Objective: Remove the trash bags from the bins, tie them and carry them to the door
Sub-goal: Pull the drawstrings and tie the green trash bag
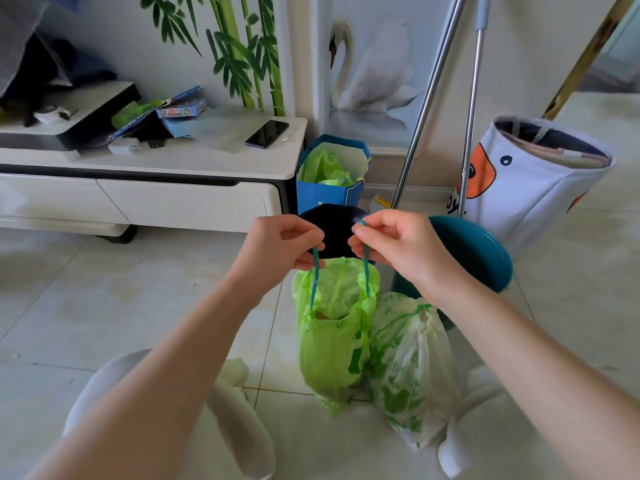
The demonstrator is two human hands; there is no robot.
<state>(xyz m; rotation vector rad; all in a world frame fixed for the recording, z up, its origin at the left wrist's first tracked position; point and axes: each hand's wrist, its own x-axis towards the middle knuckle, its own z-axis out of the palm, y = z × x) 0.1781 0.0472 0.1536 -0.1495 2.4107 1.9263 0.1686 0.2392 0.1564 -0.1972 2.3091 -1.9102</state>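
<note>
A bright green trash bag [332, 344] stands on the tiled floor in the middle, its mouth partly open. Two blue-green drawstrings rise from its rim. My left hand [277, 247] pinches the left drawstring [314, 282] and my right hand [394, 244] pinches the right drawstring [366, 271], both held taut above the bag. Beside it on the right lies a white trash bag with green print [412, 368], its top gathered shut. Behind my hands sits a dark bin [334, 223], mostly hidden, and a teal bin [474, 251] to its right.
A blue paper bag [325, 195] holding green plastic stands against the white TV cabinet [173, 195]. Mop poles [426, 105] lean on the wall. A white fabric basket with a duck face [526, 188] stands at right. My white slippers [464, 431] show below.
</note>
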